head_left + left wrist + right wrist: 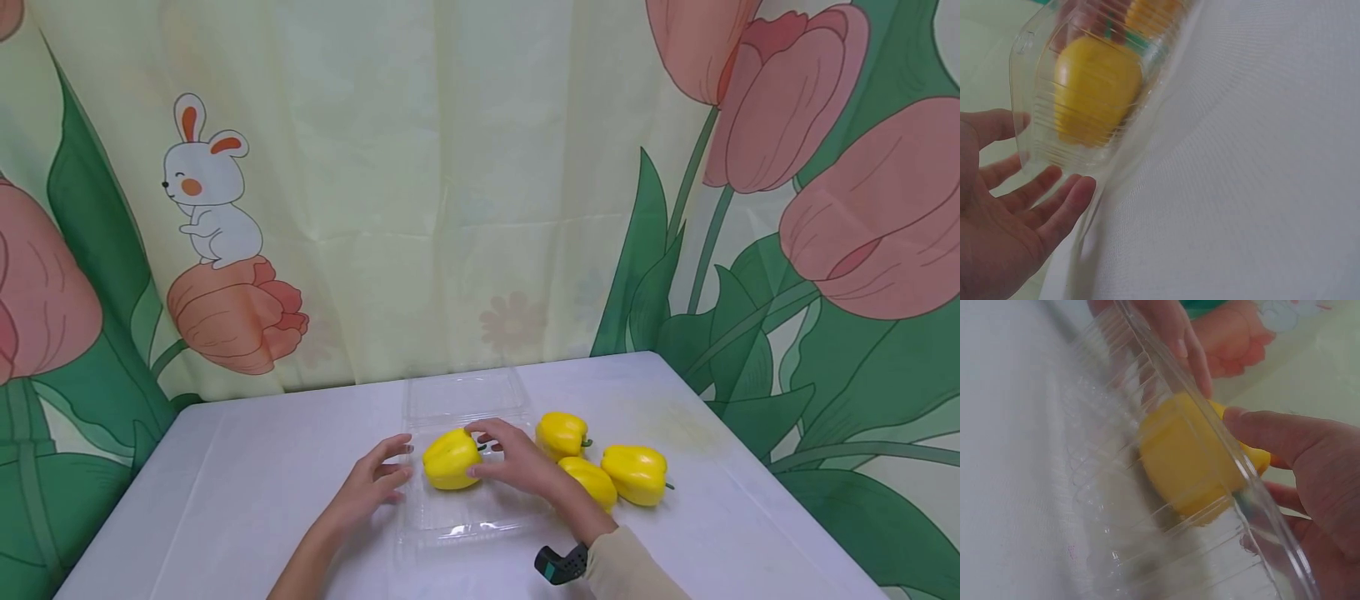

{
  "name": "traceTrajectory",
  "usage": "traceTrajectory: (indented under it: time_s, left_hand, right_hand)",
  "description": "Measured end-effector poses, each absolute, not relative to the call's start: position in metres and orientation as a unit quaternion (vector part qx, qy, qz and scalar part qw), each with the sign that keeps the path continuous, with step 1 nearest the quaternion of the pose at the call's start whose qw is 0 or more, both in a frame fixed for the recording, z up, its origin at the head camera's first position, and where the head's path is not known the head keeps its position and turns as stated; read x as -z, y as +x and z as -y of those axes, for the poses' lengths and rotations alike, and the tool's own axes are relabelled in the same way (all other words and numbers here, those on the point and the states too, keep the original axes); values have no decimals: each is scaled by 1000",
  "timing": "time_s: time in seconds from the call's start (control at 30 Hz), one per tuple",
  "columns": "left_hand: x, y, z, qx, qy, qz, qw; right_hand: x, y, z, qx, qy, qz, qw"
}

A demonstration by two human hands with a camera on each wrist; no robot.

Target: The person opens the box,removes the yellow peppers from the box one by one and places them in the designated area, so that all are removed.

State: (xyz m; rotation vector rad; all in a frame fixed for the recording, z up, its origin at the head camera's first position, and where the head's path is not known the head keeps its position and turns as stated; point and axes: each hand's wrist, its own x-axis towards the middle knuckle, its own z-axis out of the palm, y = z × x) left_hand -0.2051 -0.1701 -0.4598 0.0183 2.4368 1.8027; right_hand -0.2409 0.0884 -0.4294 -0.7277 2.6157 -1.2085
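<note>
A clear plastic clamshell box [450,518] lies opened out on the table, its lid folded toward the curtain. Inside its near half sits a yellow bell pepper [448,460], seen through the ribbed wall in both wrist views. My right hand [521,458] holds this pepper at its stem end, thumb [1254,425] on the near side and fingers beyond. My left hand [367,482] is at the box's left edge, fingers [1072,200] spread and loosely bent against the outside of the wall, not around the pepper.
Right of the box lie three more yellow bell peppers: one farther back [561,435], one partly behind my right forearm [589,482], and one outermost [636,475]. A white cloth covers the table [247,475]. Behind it hangs a printed curtain [375,208].
</note>
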Motion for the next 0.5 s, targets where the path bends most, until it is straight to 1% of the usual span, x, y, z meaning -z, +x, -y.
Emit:
traceTrajectory:
  time_s: [0.5]
  left_hand:
    - [459, -204, 171, -590, 11, -805, 62]
  right_hand:
    - [428, -240, -84, 404, -225, -880, 105]
